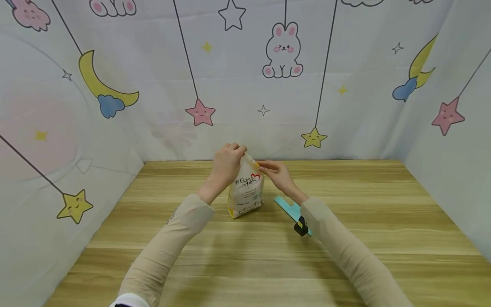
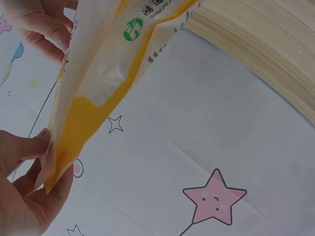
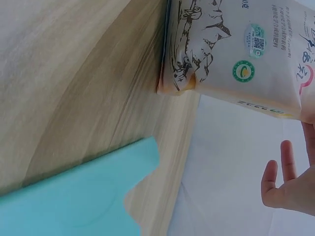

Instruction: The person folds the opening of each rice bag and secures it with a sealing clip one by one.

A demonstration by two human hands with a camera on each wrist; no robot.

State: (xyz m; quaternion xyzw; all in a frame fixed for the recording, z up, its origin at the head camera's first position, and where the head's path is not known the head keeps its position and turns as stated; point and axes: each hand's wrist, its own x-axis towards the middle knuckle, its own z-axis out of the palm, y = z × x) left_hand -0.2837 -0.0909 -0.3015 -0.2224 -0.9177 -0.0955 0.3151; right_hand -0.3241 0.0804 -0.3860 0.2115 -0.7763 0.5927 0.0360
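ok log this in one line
left hand: grips bag top; right hand: pinches top edge; bag: standing on table; teal strip: right of bag

Bunny-print cloth [image 1: 241,81] behind wood-grain table [image 1: 245,260]

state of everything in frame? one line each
Bag: standing on table, top held; whether opened, can't tell
Left hand: gripping bag's top
Right hand: pinching bag's top edge
Teal piece: lying on table, partly hidden
Black piece: at teal piece; attached or not, unclear
Cloth: hanging, lightly creased
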